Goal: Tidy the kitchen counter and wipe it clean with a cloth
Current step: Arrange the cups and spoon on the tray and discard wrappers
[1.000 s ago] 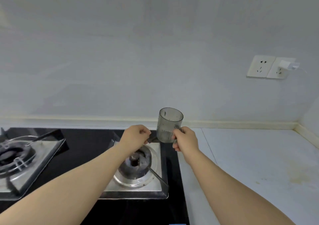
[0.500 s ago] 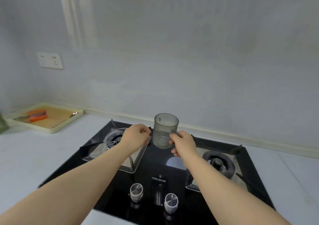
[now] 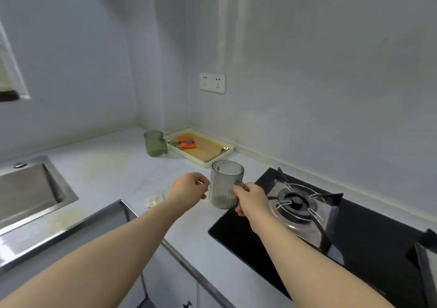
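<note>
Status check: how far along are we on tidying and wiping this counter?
Done: nothing clearly shows. In hand: the right hand grips the grey mug by its handle. Left: the green mug and a pale scrap sit out; yellowish stains on the counter show no wiping.

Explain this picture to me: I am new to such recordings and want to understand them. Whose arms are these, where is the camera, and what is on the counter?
There is no machine here. A person wears a camera on the head, and it looks down at their own two bare arms. The right hand grips a grey glass mug by its handle, near the gas hob. The left hand is curled beside the mug; I cannot tell whether it holds anything. On the counter stand a green mug and a tray with an orange item in it. A sink lies at the left.
</note>
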Motion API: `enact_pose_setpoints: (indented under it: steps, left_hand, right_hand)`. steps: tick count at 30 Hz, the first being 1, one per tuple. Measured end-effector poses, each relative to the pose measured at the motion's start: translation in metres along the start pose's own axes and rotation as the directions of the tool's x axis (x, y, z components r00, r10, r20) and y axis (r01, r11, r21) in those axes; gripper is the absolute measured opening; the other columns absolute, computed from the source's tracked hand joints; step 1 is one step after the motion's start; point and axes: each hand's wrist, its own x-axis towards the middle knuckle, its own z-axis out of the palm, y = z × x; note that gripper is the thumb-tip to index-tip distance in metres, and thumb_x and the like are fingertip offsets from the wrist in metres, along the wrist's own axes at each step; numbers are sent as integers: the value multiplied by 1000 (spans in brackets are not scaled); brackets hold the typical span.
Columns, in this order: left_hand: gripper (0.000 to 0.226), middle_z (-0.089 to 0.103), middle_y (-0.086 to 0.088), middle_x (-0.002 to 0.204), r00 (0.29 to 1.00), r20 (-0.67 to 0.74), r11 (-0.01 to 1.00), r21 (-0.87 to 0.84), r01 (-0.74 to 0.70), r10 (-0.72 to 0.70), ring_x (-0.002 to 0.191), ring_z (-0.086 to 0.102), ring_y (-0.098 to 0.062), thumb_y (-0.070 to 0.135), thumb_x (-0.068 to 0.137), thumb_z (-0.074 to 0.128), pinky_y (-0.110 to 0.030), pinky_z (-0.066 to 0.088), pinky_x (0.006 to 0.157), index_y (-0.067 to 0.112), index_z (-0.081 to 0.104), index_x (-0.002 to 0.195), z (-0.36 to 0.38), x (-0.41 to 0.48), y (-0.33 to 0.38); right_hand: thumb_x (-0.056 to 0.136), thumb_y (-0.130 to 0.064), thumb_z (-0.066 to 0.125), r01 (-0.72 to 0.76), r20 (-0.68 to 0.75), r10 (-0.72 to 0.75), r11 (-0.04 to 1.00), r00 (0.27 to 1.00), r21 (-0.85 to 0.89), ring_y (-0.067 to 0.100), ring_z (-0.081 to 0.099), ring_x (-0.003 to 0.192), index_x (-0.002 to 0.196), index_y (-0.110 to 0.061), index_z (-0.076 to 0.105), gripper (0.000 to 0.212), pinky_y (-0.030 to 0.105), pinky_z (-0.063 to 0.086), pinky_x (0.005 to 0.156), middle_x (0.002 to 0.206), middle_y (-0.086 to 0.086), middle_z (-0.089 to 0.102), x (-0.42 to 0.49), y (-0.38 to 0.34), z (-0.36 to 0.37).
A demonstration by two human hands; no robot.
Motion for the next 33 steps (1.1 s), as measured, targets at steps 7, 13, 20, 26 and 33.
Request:
enact_pose_setpoints:
  steps: [7,13,20,26,33]
  left_hand:
    - [20,64,0,80,989,-114,996,-1,90,-89,63,62,-8,8,89,47,-29,52,72,19,61,80,-61,45,-51]
    - [22,64,0,80,978,-171,990,58,132,-120,63,63,-10,8,90,46,-29,51,69,19,61,78,-95,113,-74]
    - [21,64,-1,85,970,-196,982,96,165,-144,71,63,-12,9,90,45,-29,53,74,17,64,86,-113,191,-88]
    - [29,61,-2,119,969,-214,947,268,176,-120,109,56,-23,12,90,50,-27,43,87,15,63,116,-133,246,-114]
    - [36,49,-7,133,995,-99,913,407,38,3,121,48,-26,13,89,51,-30,40,98,18,58,124,-150,326,-138]
  right_hand:
    - [93,-24,49,12,110,-8,999,994,-36,18,48,49,73,-12,50,24,26,43,53,64,5,53,52,-16,84]
    - [94,-30,47,11,131,-2,998,991,-69,18,48,51,71,-14,47,28,26,41,54,76,4,56,123,-25,129]
    - [95,-33,47,-19,139,31,996,990,-87,18,50,58,79,-13,50,26,25,42,55,78,1,54,199,-31,168]
    - [96,-35,46,-69,111,81,992,991,-106,25,53,80,90,-11,55,26,36,45,75,88,3,57,244,-29,205]
    - [97,-29,45,-139,21,141,988,990,-61,20,49,65,93,-10,53,21,32,43,64,79,2,53,273,-36,241]
